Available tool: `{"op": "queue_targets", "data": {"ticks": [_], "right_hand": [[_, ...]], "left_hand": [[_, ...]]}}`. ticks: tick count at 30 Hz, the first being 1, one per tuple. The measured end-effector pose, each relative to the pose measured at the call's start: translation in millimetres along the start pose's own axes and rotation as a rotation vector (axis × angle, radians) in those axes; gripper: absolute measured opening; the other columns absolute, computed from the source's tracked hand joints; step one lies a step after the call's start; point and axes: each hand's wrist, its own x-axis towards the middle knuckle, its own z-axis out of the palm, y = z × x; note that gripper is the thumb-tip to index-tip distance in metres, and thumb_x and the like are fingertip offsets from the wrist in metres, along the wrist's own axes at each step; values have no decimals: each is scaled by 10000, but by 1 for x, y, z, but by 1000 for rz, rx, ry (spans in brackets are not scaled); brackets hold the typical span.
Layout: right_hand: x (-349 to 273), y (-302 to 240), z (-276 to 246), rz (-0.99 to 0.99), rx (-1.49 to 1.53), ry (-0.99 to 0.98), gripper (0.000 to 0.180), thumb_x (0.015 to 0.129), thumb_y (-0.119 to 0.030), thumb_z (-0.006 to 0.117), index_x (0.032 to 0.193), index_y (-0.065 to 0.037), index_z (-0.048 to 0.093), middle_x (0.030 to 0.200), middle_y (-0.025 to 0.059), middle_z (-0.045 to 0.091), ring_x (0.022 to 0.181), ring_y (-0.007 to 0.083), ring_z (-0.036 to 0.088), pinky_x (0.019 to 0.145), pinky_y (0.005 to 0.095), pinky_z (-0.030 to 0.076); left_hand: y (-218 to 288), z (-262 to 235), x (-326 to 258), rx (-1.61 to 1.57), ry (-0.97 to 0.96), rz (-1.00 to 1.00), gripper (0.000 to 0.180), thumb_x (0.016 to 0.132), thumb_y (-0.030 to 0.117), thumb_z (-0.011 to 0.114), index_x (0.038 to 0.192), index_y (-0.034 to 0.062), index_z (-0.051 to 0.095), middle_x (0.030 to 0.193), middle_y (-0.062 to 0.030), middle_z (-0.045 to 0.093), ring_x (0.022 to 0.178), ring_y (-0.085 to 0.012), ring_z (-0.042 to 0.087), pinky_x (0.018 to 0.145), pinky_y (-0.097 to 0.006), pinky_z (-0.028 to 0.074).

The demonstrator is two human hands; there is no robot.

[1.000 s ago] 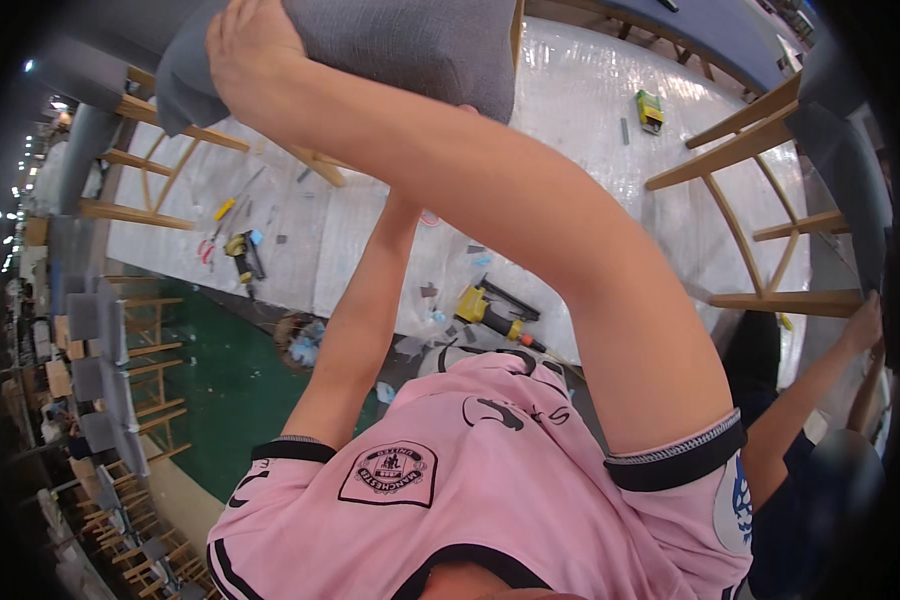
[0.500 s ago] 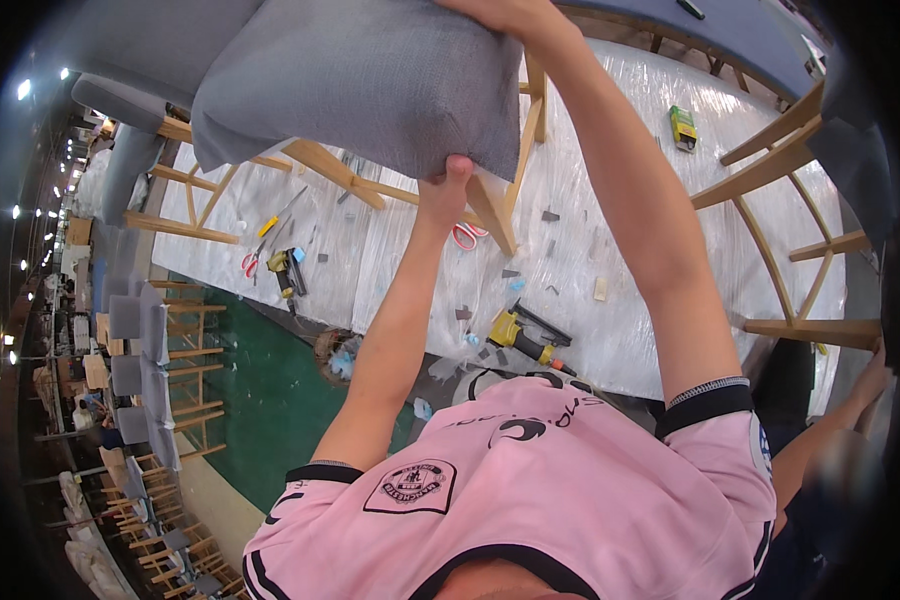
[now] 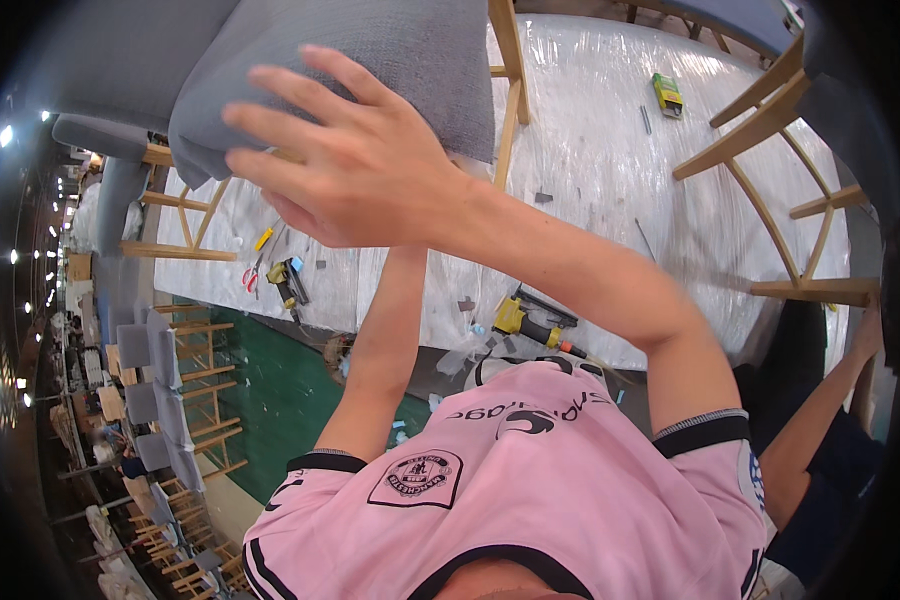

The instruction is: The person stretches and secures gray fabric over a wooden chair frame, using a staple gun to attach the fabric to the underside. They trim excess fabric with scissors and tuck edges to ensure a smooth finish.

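A chair with a loose-edged grey fabric seat (image 3: 430, 60) stands tilted in front of me, its pale wooden leg (image 3: 511, 50) showing on the right. My right hand (image 3: 355, 160) reaches across the near side of the seat, fingers spread and slightly blurred, holding nothing. Whether its palm touches the fabric I cannot tell. Behind it my left forearm (image 3: 380, 320) rises toward the seat's lower edge; the left hand itself is hidden by the right. On the plastic-covered table (image 3: 590, 140) nearest me lies a yellow-green staple gun (image 3: 515, 318) with a hose.
A second staple gun (image 3: 284, 285), red-handled scissors (image 3: 251, 277) and a yellow-handled tool (image 3: 263, 239) lie left. At right are a green box (image 3: 667, 96), another wooden-legged chair (image 3: 740, 135) and another person's arm (image 3: 810, 430). Many chairs (image 3: 155, 370) line the left floor.
My right hand has come down from the seat's far top edge to its near side, covering the left hand. The chair has shifted slightly left and up in view.
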Motion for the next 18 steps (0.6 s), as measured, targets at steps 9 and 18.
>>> {"op": "queue_targets", "data": {"ticks": [9,18], "right_hand": [[0,0,26,-71,-630,-282,481,911,-288,588,1320,-38,625,1364,206,598,1295,375,537,1134,522,353],[22,-15,112,-134,-704,-351,595,946,-362,562,1406,15,541,1360,281,577,1314,440,505,1122,549,353]], "left_hand": [[1,5,-7,1,14,-21,1050,814,747,709,1453,-41,440,1399,-131,544,1284,-239,509,1091,-371,396],[29,2,-11,65,77,-78,1064,830,758,685,1473,-47,420,1412,-144,536,1297,-247,502,1102,-370,387]]}}
